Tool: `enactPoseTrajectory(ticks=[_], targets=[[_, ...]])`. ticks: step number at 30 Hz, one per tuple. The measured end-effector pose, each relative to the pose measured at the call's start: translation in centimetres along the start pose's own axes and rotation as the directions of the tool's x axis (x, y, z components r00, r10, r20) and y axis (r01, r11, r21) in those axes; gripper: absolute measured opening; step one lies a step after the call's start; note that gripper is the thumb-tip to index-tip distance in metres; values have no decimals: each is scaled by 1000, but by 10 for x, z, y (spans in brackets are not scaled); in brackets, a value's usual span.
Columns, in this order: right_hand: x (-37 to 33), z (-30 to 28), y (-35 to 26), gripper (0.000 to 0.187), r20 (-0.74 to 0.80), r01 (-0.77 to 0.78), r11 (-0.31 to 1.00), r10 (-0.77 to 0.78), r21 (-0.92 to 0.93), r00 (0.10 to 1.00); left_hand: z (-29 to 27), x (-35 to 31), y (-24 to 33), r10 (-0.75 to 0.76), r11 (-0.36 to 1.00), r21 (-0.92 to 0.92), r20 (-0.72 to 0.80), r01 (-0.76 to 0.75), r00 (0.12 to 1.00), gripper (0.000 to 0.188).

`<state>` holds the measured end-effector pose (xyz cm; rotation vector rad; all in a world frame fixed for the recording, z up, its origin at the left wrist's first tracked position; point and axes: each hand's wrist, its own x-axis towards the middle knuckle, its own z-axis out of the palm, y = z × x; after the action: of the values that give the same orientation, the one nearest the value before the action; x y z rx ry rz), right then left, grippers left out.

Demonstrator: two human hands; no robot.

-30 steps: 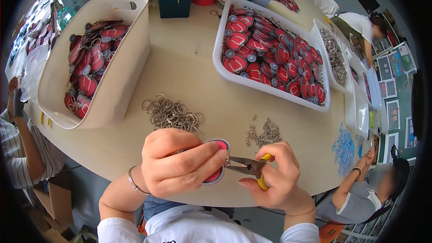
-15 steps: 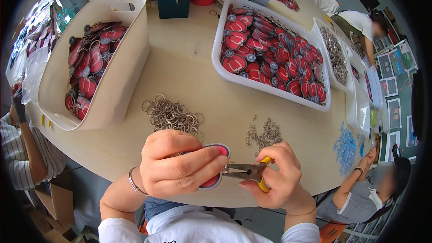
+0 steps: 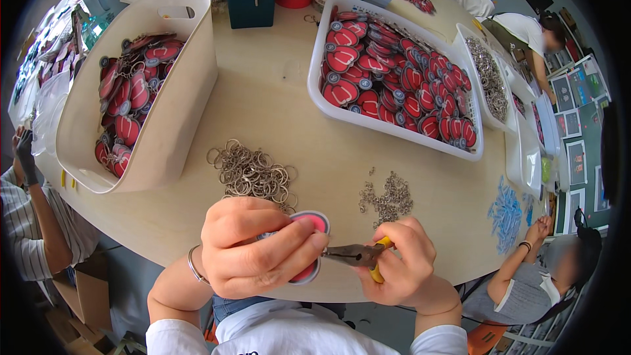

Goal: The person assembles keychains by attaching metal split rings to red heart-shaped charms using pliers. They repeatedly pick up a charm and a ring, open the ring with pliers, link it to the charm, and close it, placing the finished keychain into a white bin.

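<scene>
Red tag [image 3: 318,223] over the counter's [image 3: 263,105] near edge, pliers [image 3: 355,254] in from the right

Tag's long axis points roughly away from the near edge; left hand [image 3: 253,246] clamped on it, fingers hiding much of the face; pliers lie to its right, long axis roughly along the near edge, so crossing the tag's; tips just beside the tag's right rim, by the left fingertips; jaws look nearly together, can't tell if they grip a link; right hand [image 3: 402,260] clamped round the yellow handles, so left hand is nearer the tag; farther in, ring pile [image 3: 253,171] ahead of left hand; small-link pile [image 3: 388,198] ahead of right; cream bin [image 3: 197,92] toward the left edge; white basket [image 3: 394,131] toward the far right.
</scene>
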<state>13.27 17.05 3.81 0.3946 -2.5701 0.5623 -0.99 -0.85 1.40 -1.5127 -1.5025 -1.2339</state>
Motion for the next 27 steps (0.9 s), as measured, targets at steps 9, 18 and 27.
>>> enactPoseTrajectory(ticks=[9,18,27], targets=[[0,-4,1,20,54,33,998,-30,-57,998,-2,1,-1,10,1000,0,9,-10,1000,24],[4,-1,0,20,9,13,994,-12,-106,1000,-4,1,1,-16,1000,3,21,16,1000,24],[4,-5,0,19,65,9,1000,-8,-14,998,-5,2,2,-53,999,-9,62,53,997,25]])
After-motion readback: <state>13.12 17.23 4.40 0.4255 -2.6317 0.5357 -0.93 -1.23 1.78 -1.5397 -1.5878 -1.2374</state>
